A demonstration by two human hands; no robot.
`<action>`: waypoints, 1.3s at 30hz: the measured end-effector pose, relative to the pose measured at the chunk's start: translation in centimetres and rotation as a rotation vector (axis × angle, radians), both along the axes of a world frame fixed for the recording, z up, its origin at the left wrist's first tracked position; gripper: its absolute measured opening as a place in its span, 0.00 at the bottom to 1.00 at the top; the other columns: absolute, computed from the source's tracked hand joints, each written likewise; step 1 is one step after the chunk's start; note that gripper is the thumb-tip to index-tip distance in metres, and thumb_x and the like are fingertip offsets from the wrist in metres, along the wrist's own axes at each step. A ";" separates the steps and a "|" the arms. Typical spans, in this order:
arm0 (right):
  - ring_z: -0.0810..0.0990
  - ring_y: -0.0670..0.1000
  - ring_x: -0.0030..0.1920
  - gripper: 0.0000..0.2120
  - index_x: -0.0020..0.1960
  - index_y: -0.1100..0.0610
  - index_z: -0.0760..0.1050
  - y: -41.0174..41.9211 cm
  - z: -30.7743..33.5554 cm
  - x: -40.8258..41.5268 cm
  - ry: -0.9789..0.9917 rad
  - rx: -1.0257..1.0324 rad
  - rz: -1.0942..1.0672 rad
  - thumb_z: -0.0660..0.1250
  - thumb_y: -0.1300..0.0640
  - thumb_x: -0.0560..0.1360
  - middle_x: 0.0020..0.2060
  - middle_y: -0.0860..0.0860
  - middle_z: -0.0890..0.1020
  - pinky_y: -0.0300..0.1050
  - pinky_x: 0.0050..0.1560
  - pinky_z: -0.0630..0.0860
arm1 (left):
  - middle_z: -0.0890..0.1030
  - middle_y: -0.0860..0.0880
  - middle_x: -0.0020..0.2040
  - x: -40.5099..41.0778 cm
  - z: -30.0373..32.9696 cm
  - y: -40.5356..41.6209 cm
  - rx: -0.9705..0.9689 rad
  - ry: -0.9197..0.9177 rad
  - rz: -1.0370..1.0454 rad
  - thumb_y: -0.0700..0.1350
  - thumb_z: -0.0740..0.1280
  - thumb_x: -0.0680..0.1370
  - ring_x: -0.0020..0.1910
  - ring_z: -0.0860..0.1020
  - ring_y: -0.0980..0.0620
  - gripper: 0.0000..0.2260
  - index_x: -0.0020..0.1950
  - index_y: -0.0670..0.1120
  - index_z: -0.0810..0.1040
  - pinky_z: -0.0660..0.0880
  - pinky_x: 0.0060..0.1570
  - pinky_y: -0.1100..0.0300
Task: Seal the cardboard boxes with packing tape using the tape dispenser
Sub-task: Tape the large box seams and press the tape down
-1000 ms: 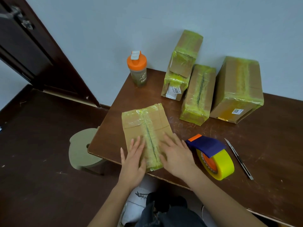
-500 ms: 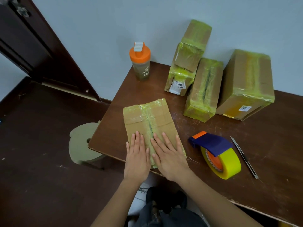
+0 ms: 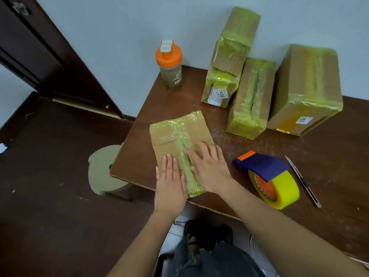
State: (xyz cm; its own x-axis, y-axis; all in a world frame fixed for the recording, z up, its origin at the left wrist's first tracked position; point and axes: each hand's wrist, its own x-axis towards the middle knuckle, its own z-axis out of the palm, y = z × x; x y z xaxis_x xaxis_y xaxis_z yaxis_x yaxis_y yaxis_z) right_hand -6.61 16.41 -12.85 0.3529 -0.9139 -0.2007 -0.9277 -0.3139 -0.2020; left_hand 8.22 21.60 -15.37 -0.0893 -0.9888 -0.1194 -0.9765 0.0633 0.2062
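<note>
A flat cardboard box (image 3: 175,134) lies near the table's front left corner, with yellowish tape along its middle seam and across its far end. My left hand (image 3: 169,180) rests flat on the box's near left part, fingers together. My right hand (image 3: 209,168) lies flat on the right part, fingers spread, touching the taped seam. The tape dispenser (image 3: 269,176), purple and orange with a yellow roll, stands on the table to the right of my right hand, untouched.
Three taped boxes stand at the back: a stacked narrow one (image 3: 229,56), a middle one (image 3: 251,96) and a large one (image 3: 307,88). An orange-lidded shaker bottle (image 3: 169,66) is at the back left. A utility knife (image 3: 301,180) lies right of the dispenser. A stool (image 3: 103,170) sits beside the brown table (image 3: 329,156).
Both hands slid along the box top; my right hand moved farther up the seam while the left stayed near the front edge. The camera view shifted slightly.
</note>
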 end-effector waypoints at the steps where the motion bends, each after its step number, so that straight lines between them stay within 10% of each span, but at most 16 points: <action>1: 0.44 0.59 0.77 0.29 0.78 0.41 0.47 -0.4 -0.1 0.2 -0.013 0.016 -0.029 0.56 0.45 0.81 0.78 0.52 0.45 0.61 0.76 0.42 | 0.64 0.36 0.74 0.0 0.1 0.0 0.002 -0.004 -0.004 0.50 0.38 0.83 0.74 0.62 0.39 0.29 0.72 0.33 0.67 0.57 0.70 0.39; 5: 0.32 0.56 0.77 0.33 0.79 0.42 0.38 -1.3 -0.9 0.2 0.031 0.100 -0.092 0.50 0.36 0.80 0.78 0.48 0.35 0.66 0.75 0.40 | 0.64 0.36 0.74 0.3 -0.1 0.0 0.014 -0.039 -0.029 0.50 0.39 0.83 0.74 0.62 0.40 0.29 0.72 0.34 0.67 0.55 0.69 0.40; 11: 0.57 0.58 0.72 0.24 0.75 0.48 0.60 -2.5 0.2 0.8 -0.045 -0.075 -0.136 0.61 0.54 0.80 0.71 0.52 0.62 0.57 0.72 0.61 | 0.66 0.39 0.70 0.9 1.4 -1.9 0.023 -0.010 -0.032 0.54 0.53 0.80 0.70 0.65 0.38 0.26 0.75 0.42 0.63 0.60 0.72 0.43; 17: 0.40 0.59 0.78 0.41 0.80 0.50 0.38 -4.2 -1.5 0.9 0.015 0.018 -0.161 0.48 0.30 0.77 0.78 0.53 0.35 0.61 0.76 0.49 | 0.58 0.38 0.76 3.2 1.3 -9.6 -0.134 0.073 0.166 0.54 0.60 0.79 0.76 0.53 0.38 0.31 0.77 0.41 0.55 0.46 0.76 0.44; 21: 0.59 0.61 0.71 0.28 0.79 0.51 0.49 -4.4 -1.7 1.1 -0.023 -0.028 -0.243 0.56 0.50 0.82 0.78 0.47 0.51 0.59 0.67 0.67 | 0.60 0.46 0.77 4.3 0.3 -13.8 -0.103 0.145 0.173 0.58 0.57 0.81 0.76 0.54 0.41 0.29 0.79 0.50 0.54 0.44 0.74 0.46; 25: 0.64 0.60 0.67 0.28 0.77 0.54 0.59 -6.8 -1.2 2.1 -0.123 -0.181 -0.395 0.63 0.53 0.79 0.73 0.51 0.63 0.58 0.67 0.66 | 0.73 0.49 0.56 3.9 -0.7 -16.2 -0.034 0.375 0.241 0.62 0.59 0.78 0.57 0.71 0.42 0.21 0.61 0.48 0.74 0.63 0.57 0.57; 29: 0.55 0.57 0.75 0.32 0.79 0.48 0.53 -10.8 -1.1 2.5 -0.241 -0.102 -0.301 0.56 0.39 0.80 0.77 0.47 0.58 0.58 0.74 0.55 | 0.71 0.52 0.45 3.8 -1.1 -16.8 -0.094 0.341 0.259 0.67 0.57 0.75 0.46 0.72 0.46 0.20 0.44 0.50 0.69 0.63 0.47 0.58; 34: 0.63 0.54 0.64 0.22 0.59 0.46 0.72 -13.2 -1.5 3.1 -0.230 0.032 -0.376 0.55 0.31 0.76 0.58 0.44 0.70 0.50 0.40 0.71 | 0.73 0.52 0.48 3.3 -0.8 -16.8 -0.085 0.326 0.267 0.62 0.57 0.78 0.50 0.70 0.45 0.17 0.46 0.49 0.70 0.65 0.46 0.55; 39: 0.64 0.52 0.63 0.18 0.54 0.44 0.72 -13.3 -1.6 3.2 -0.254 0.005 -0.399 0.55 0.33 0.78 0.54 0.41 0.70 0.47 0.38 0.69 | 0.73 0.54 0.47 2.8 -0.2 -17.2 -0.062 0.346 0.329 0.60 0.57 0.80 0.51 0.69 0.47 0.15 0.45 0.49 0.71 0.65 0.45 0.55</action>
State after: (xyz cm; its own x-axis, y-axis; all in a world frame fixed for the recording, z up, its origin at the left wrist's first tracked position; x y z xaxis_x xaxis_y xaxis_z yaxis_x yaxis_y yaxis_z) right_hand -3.44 3.13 -14.46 0.0126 -0.9874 -0.1579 -0.8969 0.0587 -0.4384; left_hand 11.00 4.44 -15.60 0.2057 -0.9755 -0.0776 -0.8213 -0.2152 0.5283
